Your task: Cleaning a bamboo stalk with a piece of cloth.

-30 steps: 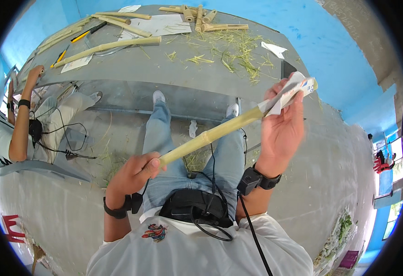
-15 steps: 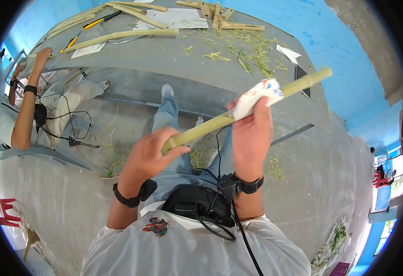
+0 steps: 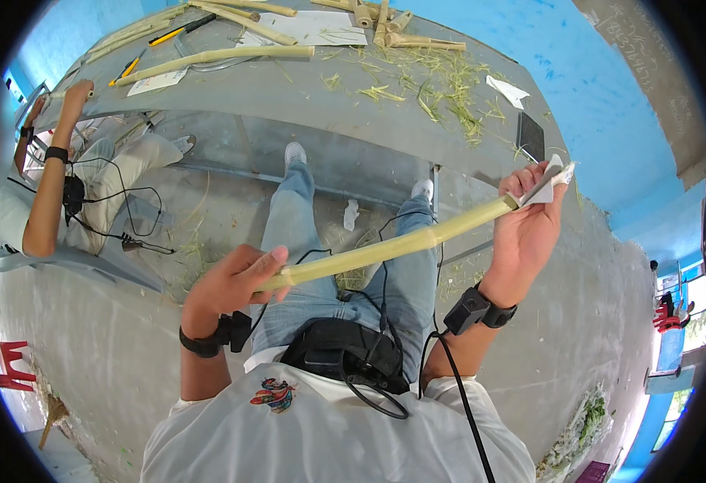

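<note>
Two hands on one pale green bamboo stalk (image 3: 385,249), held slanting above our lap over the blue jeans. Our left hand (image 3: 228,286) is closed round the lower end; our right hand (image 3: 530,229) is closed round the upper end with a folded piece of white-grey sheet (image 3: 548,185) pressed against the stalk (sandpaper or cloth, we cannot tell).

Handling, our judgement: the stalk looks stiff, light and smooth-skinned, so it may turn in the palm. We would take hold near the ends, as now, and keep off any split edge.

Containers: none in view. The grey table (image 3: 304,97) beyond our feet bears loose things only: more bamboo lengths (image 3: 216,56), green shavings (image 3: 441,88), a white paper sheet (image 3: 312,28), a dark flat slab (image 3: 530,135). Another person's arm (image 3: 51,201) shows at left.
</note>
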A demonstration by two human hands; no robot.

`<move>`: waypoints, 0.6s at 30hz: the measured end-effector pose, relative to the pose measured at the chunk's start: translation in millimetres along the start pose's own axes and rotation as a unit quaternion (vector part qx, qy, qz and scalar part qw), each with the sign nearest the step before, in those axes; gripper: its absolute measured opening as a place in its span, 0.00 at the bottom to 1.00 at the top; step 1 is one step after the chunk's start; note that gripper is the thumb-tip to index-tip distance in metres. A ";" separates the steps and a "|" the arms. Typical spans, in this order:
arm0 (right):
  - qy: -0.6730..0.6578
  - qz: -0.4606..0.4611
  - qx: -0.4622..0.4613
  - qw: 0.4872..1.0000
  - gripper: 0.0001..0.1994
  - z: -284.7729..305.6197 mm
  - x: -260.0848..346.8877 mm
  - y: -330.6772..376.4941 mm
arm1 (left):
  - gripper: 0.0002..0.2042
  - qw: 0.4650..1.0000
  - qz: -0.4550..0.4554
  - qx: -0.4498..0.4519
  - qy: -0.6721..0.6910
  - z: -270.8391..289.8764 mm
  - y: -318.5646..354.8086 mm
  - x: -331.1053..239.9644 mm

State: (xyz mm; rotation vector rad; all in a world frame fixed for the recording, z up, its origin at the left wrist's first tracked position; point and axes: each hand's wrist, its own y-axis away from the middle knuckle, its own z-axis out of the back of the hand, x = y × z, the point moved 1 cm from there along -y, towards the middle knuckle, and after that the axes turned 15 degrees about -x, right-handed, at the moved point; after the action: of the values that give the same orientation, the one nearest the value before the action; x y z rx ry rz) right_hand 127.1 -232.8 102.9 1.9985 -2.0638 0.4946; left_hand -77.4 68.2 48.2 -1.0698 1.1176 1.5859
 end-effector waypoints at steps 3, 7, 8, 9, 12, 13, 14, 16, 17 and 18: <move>-0.030 -0.011 0.015 0.999 0.16 6.0 11.7 -3.4 | 0.28 0.998 -0.017 -0.007 -0.058 13.6 1.4 15.6; -0.083 -0.040 0.020 0.996 0.16 9.4 6.7 1.1 | 0.29 0.997 0.070 0.013 0.011 7.7 3.7 11.1; -0.089 -0.027 0.019 0.995 0.16 11.0 3.7 2.4 | 0.31 0.998 0.042 -0.036 0.011 3.9 4.4 10.0; -0.095 -0.015 0.019 0.995 0.16 12.6 0.2 4.1 | 0.31 0.998 0.042 -0.035 0.009 1.6 3.9 13.2; -0.043 0.002 -0.010 0.999 0.17 15.6 -15.5 8.2 | 0.30 0.991 0.116 -0.041 0.051 -7.2 1.2 21.9; -0.045 0.001 -0.011 0.999 0.17 12.2 -25.7 13.2 | 0.29 0.995 0.060 -0.074 0.018 -13.8 1.6 19.8; 0.011 0.001 -0.033 0.999 0.17 7.0 -38.9 21.2 | 0.28 0.994 0.003 -0.105 -0.015 -19.9 0.7 17.8; 0.065 0.003 -0.056 0.996 0.16 -4.5 -65.6 39.6 | 0.27 0.993 0.028 -0.114 0.007 -30.8 -5.2 17.4; 0.063 -0.035 -0.063 0.995 0.17 -10.3 -80.0 50.9 | 0.26 0.990 0.053 -0.124 0.029 -32.4 -7.5 17.6; 0.061 -0.072 -0.069 0.993 0.17 -12.8 -86.4 56.8 | 0.26 0.991 0.052 -0.122 0.026 -32.0 -8.8 17.1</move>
State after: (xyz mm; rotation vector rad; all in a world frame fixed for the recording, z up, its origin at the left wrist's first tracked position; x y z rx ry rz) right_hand 73.6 -147.4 76.3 1.9674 -1.8146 0.4212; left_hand -68.1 42.2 23.1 -1.2363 1.0466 1.8213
